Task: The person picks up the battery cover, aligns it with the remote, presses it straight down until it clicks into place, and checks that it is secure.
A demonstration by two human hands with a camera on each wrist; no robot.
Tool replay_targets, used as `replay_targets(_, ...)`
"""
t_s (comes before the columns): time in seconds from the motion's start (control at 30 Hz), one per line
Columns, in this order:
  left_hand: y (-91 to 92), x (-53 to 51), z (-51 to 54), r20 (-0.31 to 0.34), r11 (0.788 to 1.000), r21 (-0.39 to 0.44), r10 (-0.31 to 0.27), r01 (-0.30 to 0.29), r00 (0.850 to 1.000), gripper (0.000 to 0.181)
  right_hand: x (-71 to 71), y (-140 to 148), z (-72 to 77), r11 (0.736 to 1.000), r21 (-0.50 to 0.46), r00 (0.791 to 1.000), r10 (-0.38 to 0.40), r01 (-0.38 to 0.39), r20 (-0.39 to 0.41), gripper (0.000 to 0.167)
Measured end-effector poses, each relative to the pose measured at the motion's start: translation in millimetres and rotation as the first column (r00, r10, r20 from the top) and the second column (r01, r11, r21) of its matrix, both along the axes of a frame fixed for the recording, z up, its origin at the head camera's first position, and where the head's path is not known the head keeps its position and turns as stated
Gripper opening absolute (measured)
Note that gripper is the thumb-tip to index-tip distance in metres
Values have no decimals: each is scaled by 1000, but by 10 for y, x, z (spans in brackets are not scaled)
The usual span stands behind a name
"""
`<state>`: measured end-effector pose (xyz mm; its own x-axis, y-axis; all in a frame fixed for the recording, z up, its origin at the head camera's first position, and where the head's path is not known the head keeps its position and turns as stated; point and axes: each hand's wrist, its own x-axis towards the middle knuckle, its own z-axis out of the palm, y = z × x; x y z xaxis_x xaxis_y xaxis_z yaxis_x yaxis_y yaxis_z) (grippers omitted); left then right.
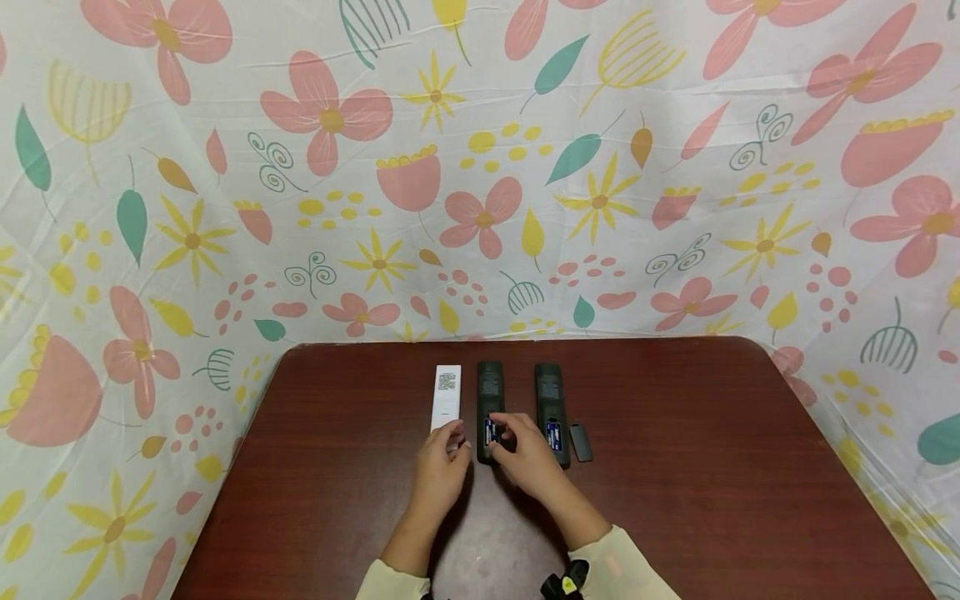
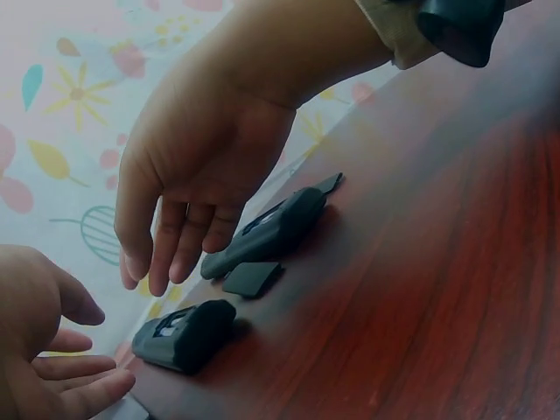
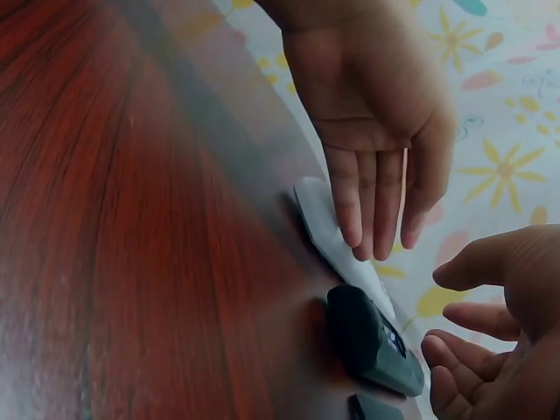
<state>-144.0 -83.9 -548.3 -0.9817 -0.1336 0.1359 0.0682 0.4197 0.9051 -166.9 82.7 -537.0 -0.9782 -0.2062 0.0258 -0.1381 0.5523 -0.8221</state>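
A dark remote lies face down with its battery bay uncovered and blue batteries inside. My right hand hovers over its lower part, fingers loosely bent and holding nothing. In the left wrist view, the right hand hangs above the two dark remotes, clear of the nearer remote. My left hand is by the lower end of a white remote, relaxed and empty; the right wrist view shows the left hand with fingers extended. Whether it touches the white remote I cannot tell.
A second dark remote with blue batteries in its bay lies to the right, a loose cover beside it. Another cover rests between the two dark remotes. Behind the brown table hangs a flowered cloth.
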Motion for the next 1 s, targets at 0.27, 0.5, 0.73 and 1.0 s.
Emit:
replay_targets(0.27, 67, 21, -8, 47, 999, -10, -44, 44, 998, 45, -3, 84, -40, 995, 98, 999, -17, 20, -32, 50)
replay_targets(0.5, 117, 27, -19, 52, 997, -22, -70, 71, 996, 47, -6, 136, -55, 975, 215, 996, -32, 48, -78, 51)
replay_targets(0.73, 157, 45, -37, 53, 994, -68, -86, 90, 995, 50, -4, 189, -46, 939, 340, 996, -19, 48, -88, 55)
replay_targets(1.0, 194, 40, -76, 68, 990, -100, -89, 96, 994, 56, 6, 245, -9, 909, 417, 997, 19, 13, -74, 58)
